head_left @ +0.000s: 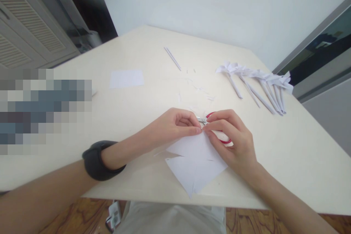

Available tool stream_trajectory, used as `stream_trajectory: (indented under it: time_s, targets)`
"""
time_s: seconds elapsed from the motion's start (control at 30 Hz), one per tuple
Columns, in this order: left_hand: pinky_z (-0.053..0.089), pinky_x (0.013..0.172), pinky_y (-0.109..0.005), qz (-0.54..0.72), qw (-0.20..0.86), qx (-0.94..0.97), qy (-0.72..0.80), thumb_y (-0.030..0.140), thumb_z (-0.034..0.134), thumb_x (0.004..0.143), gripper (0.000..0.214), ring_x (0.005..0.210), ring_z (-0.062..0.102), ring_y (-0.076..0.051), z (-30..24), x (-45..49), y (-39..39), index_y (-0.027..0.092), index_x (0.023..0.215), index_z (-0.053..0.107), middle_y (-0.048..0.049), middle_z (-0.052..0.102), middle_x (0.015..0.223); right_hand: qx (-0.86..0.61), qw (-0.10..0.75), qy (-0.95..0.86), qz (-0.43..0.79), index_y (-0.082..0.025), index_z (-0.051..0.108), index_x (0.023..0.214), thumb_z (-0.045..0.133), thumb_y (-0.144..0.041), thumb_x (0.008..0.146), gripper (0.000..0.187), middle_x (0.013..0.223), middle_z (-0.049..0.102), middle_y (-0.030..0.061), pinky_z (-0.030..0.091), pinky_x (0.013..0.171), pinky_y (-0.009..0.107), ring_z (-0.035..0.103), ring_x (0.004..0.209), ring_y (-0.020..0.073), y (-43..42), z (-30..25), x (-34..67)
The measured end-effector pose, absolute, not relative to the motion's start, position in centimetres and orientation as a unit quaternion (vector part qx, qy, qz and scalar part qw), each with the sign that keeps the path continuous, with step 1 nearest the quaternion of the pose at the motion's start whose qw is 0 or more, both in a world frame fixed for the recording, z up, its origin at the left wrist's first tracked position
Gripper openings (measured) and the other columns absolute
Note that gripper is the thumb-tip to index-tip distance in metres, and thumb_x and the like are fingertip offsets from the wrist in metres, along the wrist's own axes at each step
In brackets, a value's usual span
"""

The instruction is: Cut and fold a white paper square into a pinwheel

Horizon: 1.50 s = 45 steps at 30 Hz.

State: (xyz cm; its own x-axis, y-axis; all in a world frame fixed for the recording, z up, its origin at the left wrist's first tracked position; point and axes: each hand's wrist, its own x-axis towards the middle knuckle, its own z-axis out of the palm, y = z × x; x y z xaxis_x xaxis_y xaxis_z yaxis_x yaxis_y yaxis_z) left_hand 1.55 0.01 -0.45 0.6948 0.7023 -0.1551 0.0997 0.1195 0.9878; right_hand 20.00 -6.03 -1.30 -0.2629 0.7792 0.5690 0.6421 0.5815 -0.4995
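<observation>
A white paper square [196,164] with slits cut in from its edges lies near the table's front edge. At its far corner my left hand [183,122] pinches the paper between thumb and fingers. Close beside it, my right hand [233,135] also has its fingertips closed on that same corner. Scissors [225,141] with red handles lie on the table just beyond the corner, partly hidden under my right hand. The exact fold at the fingertips is too small to make out.
Several paper pinwheel-like pieces on rolled sticks [263,80] lie in a row at the right. Two thin paper sticks [172,58] lie at the back, with paper scraps [200,88] nearer. A white paper rectangle [126,79] rests at the left. A wall borders the far edge.
</observation>
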Motion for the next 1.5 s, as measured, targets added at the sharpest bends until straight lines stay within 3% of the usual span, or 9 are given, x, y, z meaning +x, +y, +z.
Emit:
stream_trajectory:
  time_s: [0.33,0.97,1.5]
  targets:
    - [0.042,0.063,-0.022,0.231,0.669,0.639,0.302,0.027,0.061,0.079,0.012,0.070,0.056,-0.011,-0.25,1.69,-0.06,0.016,0.076,0.061,0.0008,0.060,0.072,-0.430,0.415,-0.799,0.060,-0.022,0.061,0.091,0.055,-0.005,0.081,0.020,0.096,0.056,0.0063,0.049,0.077,0.036,0.056,0.094,0.0200,-6.05,-1.42,20.05]
    - [0.041,0.063,-0.020,0.266,0.636,0.671,0.273,0.029,0.059,0.083,0.013,0.072,0.055,-0.010,-0.47,1.66,-0.36,0.017,0.082,0.061,0.0012,0.060,0.075,-0.399,0.452,-0.798,0.017,-0.012,0.062,0.090,0.062,-0.002,0.075,0.018,0.088,0.061,0.0085,0.049,0.073,0.034,0.056,0.086,0.0179,-6.03,-1.45,19.98]
    - [0.042,0.066,-0.023,0.252,0.609,0.699,0.277,0.025,0.056,0.084,0.010,0.073,0.055,-0.012,-0.42,1.53,-0.55,0.016,0.080,0.060,0.0002,0.059,0.076,-0.386,0.450,-0.805,0.003,-0.012,0.063,0.088,0.062,0.000,0.074,0.019,0.088,0.060,0.0071,0.049,0.072,0.032,0.056,0.084,0.0162,-6.05,-1.46,20.02]
